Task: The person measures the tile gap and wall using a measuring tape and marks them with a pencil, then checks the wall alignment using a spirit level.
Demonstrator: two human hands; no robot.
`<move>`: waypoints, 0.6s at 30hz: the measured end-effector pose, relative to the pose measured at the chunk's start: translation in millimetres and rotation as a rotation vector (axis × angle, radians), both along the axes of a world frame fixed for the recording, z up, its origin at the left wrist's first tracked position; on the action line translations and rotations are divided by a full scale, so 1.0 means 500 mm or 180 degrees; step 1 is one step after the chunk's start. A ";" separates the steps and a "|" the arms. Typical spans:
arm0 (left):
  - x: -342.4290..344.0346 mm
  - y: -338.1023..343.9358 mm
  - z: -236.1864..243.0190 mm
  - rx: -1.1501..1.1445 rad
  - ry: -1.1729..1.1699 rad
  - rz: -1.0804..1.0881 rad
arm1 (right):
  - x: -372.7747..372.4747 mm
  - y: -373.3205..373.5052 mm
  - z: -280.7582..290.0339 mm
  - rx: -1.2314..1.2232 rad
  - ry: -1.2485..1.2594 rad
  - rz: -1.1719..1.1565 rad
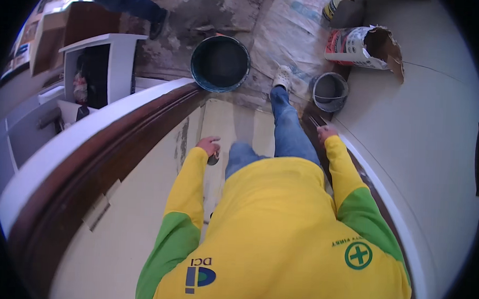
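Note:
My left hand (210, 146) is closed on a small dark object (213, 160), partly hidden, above the pale panel (153, 188) between dark wooden frames (102, 152). My right hand (326, 131) grips a flat metal tool (317, 120) beside the right-hand frame. My jeans-clad legs are between my hands, one foot in a pale clog (281, 77) on the floor ahead. A large dark bucket (220, 63) with grey content stands beyond my left hand; a smaller grey bucket (328, 92) stands just beyond my right hand.
A torn paper bag (348, 48) lies at upper right, near a dirty white sheet (273, 21). A white cabinet (118, 69) and cardboard (53, 37) are at left. Another person's dark-trousered leg (139, 11) reaches in at the top. A pale wall (429, 156) borders the right.

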State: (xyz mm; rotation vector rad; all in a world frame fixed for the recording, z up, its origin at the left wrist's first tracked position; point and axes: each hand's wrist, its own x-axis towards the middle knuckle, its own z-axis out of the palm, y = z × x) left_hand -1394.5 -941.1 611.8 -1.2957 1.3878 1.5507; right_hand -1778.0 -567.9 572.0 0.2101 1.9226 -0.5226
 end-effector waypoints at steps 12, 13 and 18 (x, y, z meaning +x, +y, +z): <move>-0.227 -0.175 0.035 0.0287 0.0300 -0.1695 | -0.620 -0.467 0.089 -0.0371 0.0053 -0.0032; -0.268 -0.219 0.027 0.0159 0.0343 -0.1607 | -0.657 -0.539 0.098 -0.0481 0.0165 0.0119; -0.479 -0.480 -0.027 -0.0792 0.1412 -0.2667 | -0.772 -0.863 0.200 -0.0880 0.0624 0.0680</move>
